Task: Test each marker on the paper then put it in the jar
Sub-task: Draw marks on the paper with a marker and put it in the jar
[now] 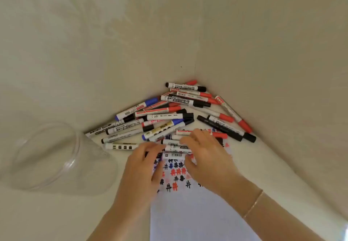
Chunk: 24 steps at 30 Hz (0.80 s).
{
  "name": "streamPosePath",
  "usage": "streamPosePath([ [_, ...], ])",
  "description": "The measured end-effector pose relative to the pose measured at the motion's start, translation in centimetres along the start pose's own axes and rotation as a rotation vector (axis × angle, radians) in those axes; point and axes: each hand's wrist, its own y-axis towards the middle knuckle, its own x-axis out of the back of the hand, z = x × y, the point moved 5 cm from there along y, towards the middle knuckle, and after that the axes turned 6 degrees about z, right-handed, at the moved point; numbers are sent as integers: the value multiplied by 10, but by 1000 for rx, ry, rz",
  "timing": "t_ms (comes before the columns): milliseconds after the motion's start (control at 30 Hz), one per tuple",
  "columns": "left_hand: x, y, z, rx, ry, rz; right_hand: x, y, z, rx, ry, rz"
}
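Note:
Both hands hold one white-barrelled marker [172, 155] crosswise, just above the far end of the white paper [197, 212]. My left hand [143, 167] grips its left end, which looks like a dark cap. My right hand [205, 157] grips the barrel's right part. The paper carries several black, red and blue test marks [177, 173] near the hands. A heap of several markers [169, 116] with black, red and blue caps fills the corner behind. The clear jar [56, 157] stands at the left, with no marker visible in it.
Two beige walls meet in a corner right behind the marker heap. The white table surface [56, 212] runs left and right of the paper. A thin bracelet [253, 204] circles my right wrist.

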Motion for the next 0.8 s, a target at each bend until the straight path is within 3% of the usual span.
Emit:
streamPosePath([
  [67, -12, 11, -2, -85, 135, 2, -13, 4, 6, 139, -106, 32],
  [233, -22, 13, 7, -189, 177, -3, -44, 4, 3, 354, -299, 44],
  [433, -20, 9, 10, -284, 190, -13, -43, 13, -3, 360, -312, 18],
  [500, -17, 8, 10, -290, 208, -10, -28, 14, -10, 269, -171, 61],
  [633, -8, 4, 4, -243, 168, -31, -1, 6, -20, 11, 387, 99],
  [733, -3, 1, -17, -219, -35, -4, 0, -3, -14, -124, 973, 107],
  [800, -7, 1, -36, -256, -233, 67, -8, -5, -3, -161, 1153, 92],
])
